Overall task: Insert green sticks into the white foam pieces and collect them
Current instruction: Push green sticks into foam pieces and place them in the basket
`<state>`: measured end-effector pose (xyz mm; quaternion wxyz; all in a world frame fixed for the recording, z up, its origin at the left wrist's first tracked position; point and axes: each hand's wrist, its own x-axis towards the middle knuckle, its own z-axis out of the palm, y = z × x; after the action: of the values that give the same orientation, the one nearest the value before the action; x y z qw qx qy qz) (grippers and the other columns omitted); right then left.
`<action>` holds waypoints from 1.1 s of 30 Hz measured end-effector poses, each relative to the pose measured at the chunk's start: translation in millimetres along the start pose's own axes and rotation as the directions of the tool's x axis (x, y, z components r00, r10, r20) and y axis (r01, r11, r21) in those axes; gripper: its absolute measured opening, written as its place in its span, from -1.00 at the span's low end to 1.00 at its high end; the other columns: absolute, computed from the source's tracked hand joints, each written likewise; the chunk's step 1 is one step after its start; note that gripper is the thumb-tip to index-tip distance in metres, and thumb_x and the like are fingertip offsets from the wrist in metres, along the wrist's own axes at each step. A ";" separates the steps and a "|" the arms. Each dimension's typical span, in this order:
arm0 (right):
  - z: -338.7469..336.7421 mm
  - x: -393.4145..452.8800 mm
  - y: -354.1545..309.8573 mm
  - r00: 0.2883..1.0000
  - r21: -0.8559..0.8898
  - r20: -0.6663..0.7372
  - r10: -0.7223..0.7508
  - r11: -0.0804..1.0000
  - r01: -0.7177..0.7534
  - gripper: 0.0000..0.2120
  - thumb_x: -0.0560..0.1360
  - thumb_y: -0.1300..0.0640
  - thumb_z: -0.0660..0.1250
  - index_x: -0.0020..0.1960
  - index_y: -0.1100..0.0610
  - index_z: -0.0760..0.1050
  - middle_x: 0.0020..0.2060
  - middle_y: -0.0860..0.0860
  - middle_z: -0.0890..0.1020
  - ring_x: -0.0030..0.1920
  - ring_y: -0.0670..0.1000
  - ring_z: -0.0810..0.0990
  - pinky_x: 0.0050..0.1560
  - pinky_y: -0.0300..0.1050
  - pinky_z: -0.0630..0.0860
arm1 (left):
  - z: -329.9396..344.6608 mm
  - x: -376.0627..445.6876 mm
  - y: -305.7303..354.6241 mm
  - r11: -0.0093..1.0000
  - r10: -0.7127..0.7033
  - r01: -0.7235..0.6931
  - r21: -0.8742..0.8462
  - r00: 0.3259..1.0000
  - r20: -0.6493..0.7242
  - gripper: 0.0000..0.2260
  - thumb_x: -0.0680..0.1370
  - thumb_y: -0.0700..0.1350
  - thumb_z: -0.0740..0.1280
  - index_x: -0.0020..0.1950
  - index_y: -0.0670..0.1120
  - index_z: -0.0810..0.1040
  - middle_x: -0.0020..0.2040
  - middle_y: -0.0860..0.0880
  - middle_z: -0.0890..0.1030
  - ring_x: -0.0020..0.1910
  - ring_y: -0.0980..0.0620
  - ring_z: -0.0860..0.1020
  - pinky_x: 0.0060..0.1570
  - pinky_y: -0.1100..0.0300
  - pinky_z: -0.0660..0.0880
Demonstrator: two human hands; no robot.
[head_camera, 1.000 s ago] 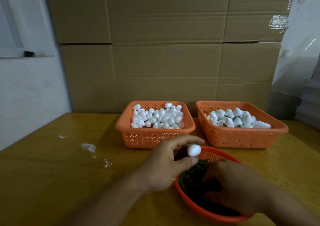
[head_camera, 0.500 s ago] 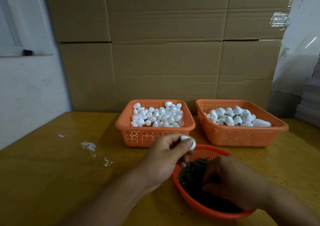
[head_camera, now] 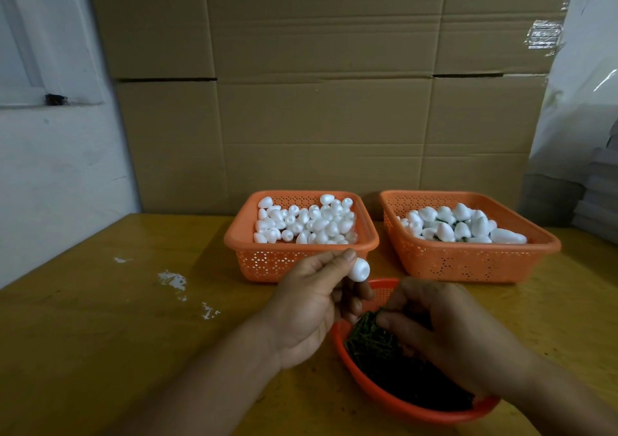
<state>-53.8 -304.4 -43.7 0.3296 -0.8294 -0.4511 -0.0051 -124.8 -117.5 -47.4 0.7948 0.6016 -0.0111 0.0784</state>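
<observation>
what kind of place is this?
Probably a small workshop or packing room doing manual craft assembly. Stacked cardboard cartons form the backdrop, and orange baskets of white foam pieces sit on a worn wooden table for piecework.

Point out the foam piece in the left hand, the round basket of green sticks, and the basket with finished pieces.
foam piece (head_camera: pixel 359 269): head view, its rounded front.
round basket (head_camera: pixel 394 402): head view, near rim.
basket with finished pieces (head_camera: pixel 468 261): head view, perforated front wall.
</observation>
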 end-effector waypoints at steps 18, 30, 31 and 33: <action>-1.7 -1.8 -15.2 0.960 0.544 -0.278 0.031 0.829 0.130 -0.79 0.32 0.15 0.46 -0.05 0.15 0.66 -0.26 0.06 0.75 -0.27 0.02 0.74 -0.23 -0.24 0.65 | 3.2 -2.6 1.4 0.999 -0.040 0.040 0.014 0.999 -0.008 -0.76 0.55 0.07 0.33 -0.09 -0.10 0.58 -0.34 -0.10 0.53 -0.43 0.03 0.44 -0.45 0.23 0.36; 2.3 -2.7 -11.7 0.971 0.483 -0.238 0.015 0.870 0.104 -0.81 0.40 0.07 0.42 -0.04 0.13 0.66 -0.21 0.05 0.76 -0.18 0.00 0.75 -0.12 -0.10 0.69 | 4.0 -4.9 2.1 0.999 -0.041 0.041 0.029 0.999 0.011 -0.71 0.52 0.11 0.35 -0.04 -0.13 0.56 -0.36 -0.09 0.53 -0.45 0.04 0.43 -0.47 0.25 0.36; 2.6 -2.8 -11.3 0.971 0.475 -0.240 0.015 0.874 0.104 -0.81 0.40 0.06 0.42 -0.04 0.12 0.66 -0.21 0.04 0.76 -0.18 0.00 0.75 -0.12 -0.08 0.69 | 3.8 -4.9 1.9 0.999 -0.038 0.037 0.034 0.999 0.014 -0.71 0.51 0.11 0.35 -0.04 -0.13 0.56 -0.36 -0.09 0.53 -0.45 0.04 0.43 -0.47 0.25 0.36; 3.6 -3.0 -10.8 0.969 0.443 -0.248 0.013 0.891 0.101 -0.82 0.41 0.04 0.42 -0.04 0.08 0.67 -0.22 0.02 0.76 -0.18 -0.01 0.75 -0.12 -0.04 0.69 | 3.8 -5.1 1.7 0.999 -0.028 0.027 0.043 0.999 0.023 -0.69 0.50 0.12 0.36 -0.04 -0.13 0.55 -0.35 -0.09 0.53 -0.44 0.04 0.44 -0.46 0.25 0.36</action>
<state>-64.8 -300.6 -41.6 0.5663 -0.7122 -0.4147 -0.0094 -129.8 -121.3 -45.3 0.7825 0.6196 -0.0105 0.0609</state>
